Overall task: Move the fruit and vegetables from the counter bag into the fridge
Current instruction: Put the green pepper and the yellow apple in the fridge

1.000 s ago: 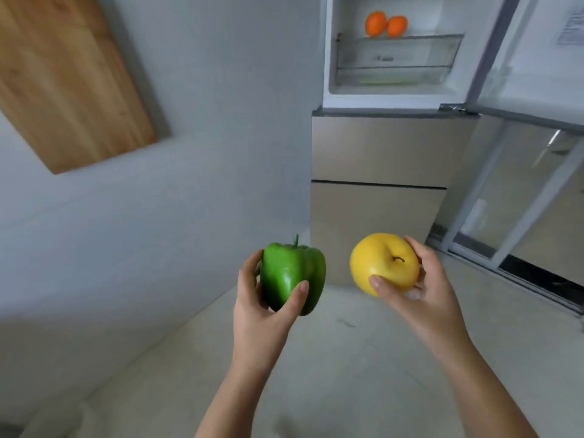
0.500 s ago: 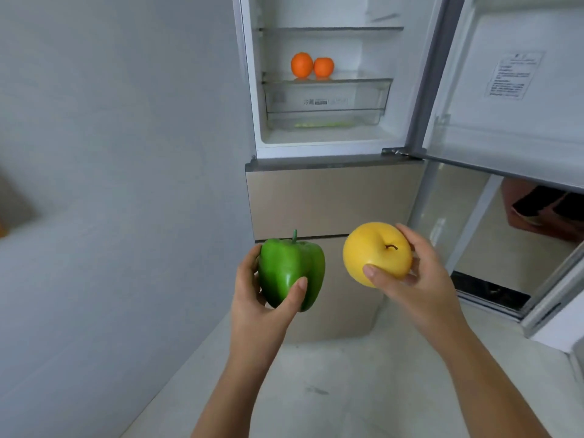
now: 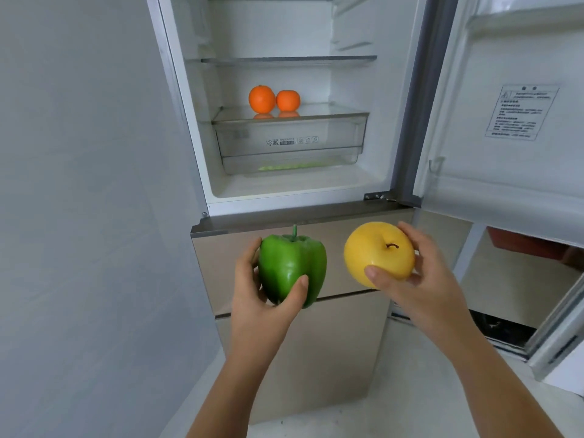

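Two pieces of produce are in our hands, both held in front of the fridge (image 3: 357, 90), below its open upper compartment and level with its closed beige drawer fronts (image 3: 316, 358). Our left hand (image 3: 262, 311) grips a green bell pepper (image 3: 292, 267), stem up, with the thumb across its near face and the fingers wrapped behind its left side. Our right hand (image 3: 423, 289) holds a yellow fruit (image 3: 379, 252), its stem dimple turned toward us, with the thumb pressed on the lower front and the fingers curled round the far right side. The pepper and the yellow fruit are near each other but apart.

Inside the fridge, a larger orange (image 3: 261, 98) and a smaller orange (image 3: 288, 100) sit side by side on the glass shelf (image 3: 328, 109) that covers the clear crisper drawer (image 3: 290, 143). A second glass shelf (image 3: 284, 60) runs higher up. Low in the drawer we make out something pale green, perhaps a vegetable, though it is too blurred to tell.

Right of the compartment the fridge door (image 3: 505, 172) stands open, its white lining facing us, with a printed label (image 3: 521, 112) on it. Left of the fridge is a plain grey wall (image 3: 79, 216).
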Tool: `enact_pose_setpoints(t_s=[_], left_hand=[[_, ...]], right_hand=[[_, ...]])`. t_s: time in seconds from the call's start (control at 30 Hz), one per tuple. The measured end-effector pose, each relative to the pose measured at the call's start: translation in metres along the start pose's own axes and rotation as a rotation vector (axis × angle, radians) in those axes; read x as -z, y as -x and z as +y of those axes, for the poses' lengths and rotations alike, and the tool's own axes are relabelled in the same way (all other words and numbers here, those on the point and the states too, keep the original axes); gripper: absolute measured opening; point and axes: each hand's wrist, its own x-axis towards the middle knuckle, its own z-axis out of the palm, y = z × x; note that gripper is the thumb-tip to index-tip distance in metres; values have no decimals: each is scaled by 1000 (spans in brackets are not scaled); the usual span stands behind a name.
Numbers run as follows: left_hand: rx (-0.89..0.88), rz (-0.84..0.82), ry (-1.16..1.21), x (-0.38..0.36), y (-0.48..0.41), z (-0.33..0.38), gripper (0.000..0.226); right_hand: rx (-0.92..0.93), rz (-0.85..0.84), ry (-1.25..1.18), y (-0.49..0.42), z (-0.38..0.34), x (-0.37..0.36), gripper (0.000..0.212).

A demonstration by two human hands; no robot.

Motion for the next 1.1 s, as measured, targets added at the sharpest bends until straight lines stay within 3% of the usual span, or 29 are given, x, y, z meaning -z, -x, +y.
enact_pose_setpoints(t_s=[0.33, 0.6, 1.1], left_hand=[[-161, 46, -28, -81, -136, -17, 67], [-311, 145, -113, -65, -230, -6, 58], [-584, 180, -154, -45, -424, 21, 64]], right_hand=[[126, -25, -37, -158, 20, 9, 70], [174, -74, -109, -248, 23, -31, 61], [218, 62, -62, -411, -6, -115, 58]])
